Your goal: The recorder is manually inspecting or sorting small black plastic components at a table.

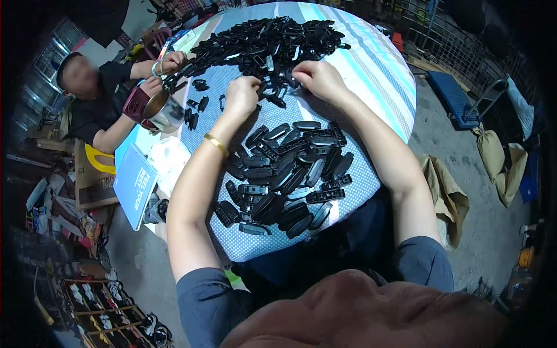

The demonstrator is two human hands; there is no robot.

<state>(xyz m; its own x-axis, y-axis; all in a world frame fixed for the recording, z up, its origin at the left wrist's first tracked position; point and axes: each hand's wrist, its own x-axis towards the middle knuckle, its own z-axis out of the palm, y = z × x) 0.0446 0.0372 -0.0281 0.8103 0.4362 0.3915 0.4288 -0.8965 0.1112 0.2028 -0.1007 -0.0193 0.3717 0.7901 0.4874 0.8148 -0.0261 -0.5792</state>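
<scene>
Working at the near edge of the big heap of black parts (261, 43) on the far half of the bench (386, 75), we have our left hand (242, 95) curled with its fingers bunched, and our right hand (320, 80) bent with thumb and fingertips drawn in; whether either grips a part we cannot tell, since dark pieces hide the tips. The nearer cluster (290, 171) of long, rounded pieces lies between our forearms on the patterned cloth (241, 246). To handle these well, we would probably take one piece at a time by its long sides, turn it with the fingertips, and let our hands meet over the bare strip between heap and cluster, where a dropped bit would show. We should lift our forearms so the gold bracelet (217, 145) does not drag the cluster's edge. Loose parts (203, 104) lie leftward near a metal cup (168, 116), so sweeping that way could mix them; a co-worker's hands (172, 61) are there too.
</scene>
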